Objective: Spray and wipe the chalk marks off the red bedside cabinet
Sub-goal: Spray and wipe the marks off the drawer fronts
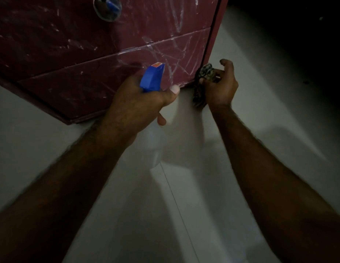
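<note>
The red bedside cabinet [74, 59] fills the upper left, its drawer fronts covered in white chalk marks [176, 59], densest near the lower right corner. My left hand [138, 103] grips a spray bottle [153, 77] with a blue head and a pale translucent body, its nozzle pointing at the lower drawer front. My right hand [219, 86] holds a dark patterned cloth [205, 76] bunched against the cabinet's lower right corner edge.
A round metallic drawer knob [107, 7] sits at the top of the upper drawer. Pale floor tiles [184, 205] with a grout line run below the cabinet. The area right of the cabinet is dark.
</note>
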`<state>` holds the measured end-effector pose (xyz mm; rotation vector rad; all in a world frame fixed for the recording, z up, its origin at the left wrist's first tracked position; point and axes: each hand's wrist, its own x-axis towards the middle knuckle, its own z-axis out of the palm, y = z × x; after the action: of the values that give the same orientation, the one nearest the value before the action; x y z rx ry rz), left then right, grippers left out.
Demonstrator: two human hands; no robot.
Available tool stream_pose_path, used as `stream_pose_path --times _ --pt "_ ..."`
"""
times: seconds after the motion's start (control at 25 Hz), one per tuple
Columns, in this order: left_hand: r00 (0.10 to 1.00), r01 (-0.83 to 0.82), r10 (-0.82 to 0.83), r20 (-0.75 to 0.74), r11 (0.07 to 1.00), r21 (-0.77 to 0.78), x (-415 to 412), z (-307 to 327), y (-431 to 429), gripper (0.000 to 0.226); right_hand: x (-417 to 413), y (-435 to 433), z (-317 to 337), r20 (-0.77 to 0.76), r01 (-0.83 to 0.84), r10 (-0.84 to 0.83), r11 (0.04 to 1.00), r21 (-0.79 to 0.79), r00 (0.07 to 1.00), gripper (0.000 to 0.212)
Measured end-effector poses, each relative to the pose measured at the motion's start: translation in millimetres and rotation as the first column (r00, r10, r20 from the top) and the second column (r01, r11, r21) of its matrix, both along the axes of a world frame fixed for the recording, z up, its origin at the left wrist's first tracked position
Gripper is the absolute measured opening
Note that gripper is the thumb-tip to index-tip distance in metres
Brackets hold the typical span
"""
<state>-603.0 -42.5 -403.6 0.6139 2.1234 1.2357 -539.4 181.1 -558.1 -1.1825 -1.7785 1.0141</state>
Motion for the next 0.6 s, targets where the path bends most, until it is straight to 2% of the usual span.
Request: stream_pose_path --times 0.12,0.32,0.48,0.6 --pt "0.999 -0.023 0.023 0.034 1.0 0.005 1.5 0.1 -2.9 0.06 -2.4 -4.2 -2.8 -0.02 0.013 -0.013 1.0 -0.011 1.0 0.066" --pt "0.999 -0.018 0.017 0.04 0.999 0.028 0.1 -1.0 -10.2 0.058 -8.9 -13.0 -14.8 0.049 0.02 -0.016 0.996 -0.091 0.999 0.065" --pt "1.0 -0.004 0.004 0.02 1.0 0.026 2.6 -0.7 -14.3 0.054 -22.8 -25.5 -17.2 -0.023 0.087 -0.1 0.944 -0.319 0.995 0.069" --pt "0.999 -0.027 0.025 0.041 0.999 0.037 4.5 -0.2 -17.8 0.055 -36.1 -44.6 -21.0 -0.063 0.063 -0.102 0.887 -0.458 0.993 0.073"
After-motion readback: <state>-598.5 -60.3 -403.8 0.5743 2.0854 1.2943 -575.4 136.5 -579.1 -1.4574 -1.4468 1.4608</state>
